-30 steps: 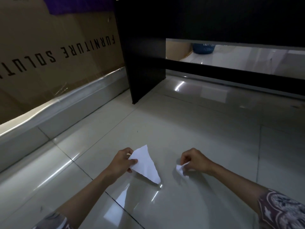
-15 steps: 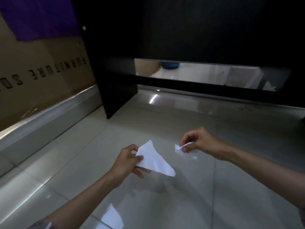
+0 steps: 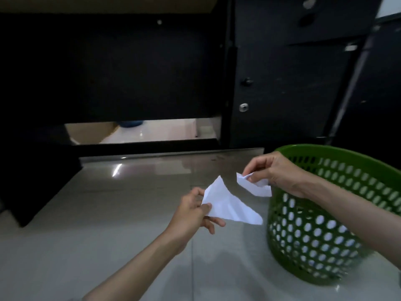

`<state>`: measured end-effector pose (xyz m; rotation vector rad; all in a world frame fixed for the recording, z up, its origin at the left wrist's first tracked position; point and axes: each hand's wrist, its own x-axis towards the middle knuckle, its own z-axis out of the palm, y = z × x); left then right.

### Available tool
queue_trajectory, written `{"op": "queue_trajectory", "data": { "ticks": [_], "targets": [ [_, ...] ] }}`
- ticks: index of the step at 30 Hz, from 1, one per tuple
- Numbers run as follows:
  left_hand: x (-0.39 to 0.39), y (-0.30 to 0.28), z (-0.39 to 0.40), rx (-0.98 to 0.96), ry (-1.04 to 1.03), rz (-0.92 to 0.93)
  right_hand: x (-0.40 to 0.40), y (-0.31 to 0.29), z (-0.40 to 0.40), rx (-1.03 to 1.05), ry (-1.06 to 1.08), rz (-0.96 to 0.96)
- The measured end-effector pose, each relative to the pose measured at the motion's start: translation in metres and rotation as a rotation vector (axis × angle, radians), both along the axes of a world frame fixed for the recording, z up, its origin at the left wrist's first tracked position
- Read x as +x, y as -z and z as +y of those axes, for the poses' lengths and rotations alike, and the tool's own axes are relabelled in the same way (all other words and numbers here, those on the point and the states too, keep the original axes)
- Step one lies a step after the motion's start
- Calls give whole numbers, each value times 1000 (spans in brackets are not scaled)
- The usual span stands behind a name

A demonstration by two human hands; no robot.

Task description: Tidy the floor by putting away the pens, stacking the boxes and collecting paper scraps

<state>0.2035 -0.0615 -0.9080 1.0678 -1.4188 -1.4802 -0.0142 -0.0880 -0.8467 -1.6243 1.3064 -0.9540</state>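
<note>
Two paper scraps [image 3: 230, 205] (one per grip) beside green basket [image 3: 325, 235].

Head view. The left hand [image 3: 193, 210] pinches a large white triangular paper scrap [image 3: 230, 207] between thumb and fingers, the sheet extending away from the fingertips toward a green perforated plastic basket [image 3: 314, 240]. The right hand [image 3: 275, 170] pinches a smaller crumpled white paper scrap [image 3: 252, 185], which hangs below its fingertips just beside the basket's near rim. Both scraps are held above the glossy pale tiled floor [image 3: 108, 224], before black furniture panels [image 3: 282, 83].
</note>
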Motion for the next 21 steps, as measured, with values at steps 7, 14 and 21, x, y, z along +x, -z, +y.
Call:
{"op": "queue_trajectory", "data": {
  "ticks": [7,14,21],
  "targets": [
    [-107,-37,-18,-67,137,36,-101,-13,24,-56,383,-21],
    [-178,-47,-40,-47,171,-23,-153,11,31,-18,654,42],
    [-191,-40,-56,-146,148,-148,-175,17,33,7,661,38]
  ]
}}
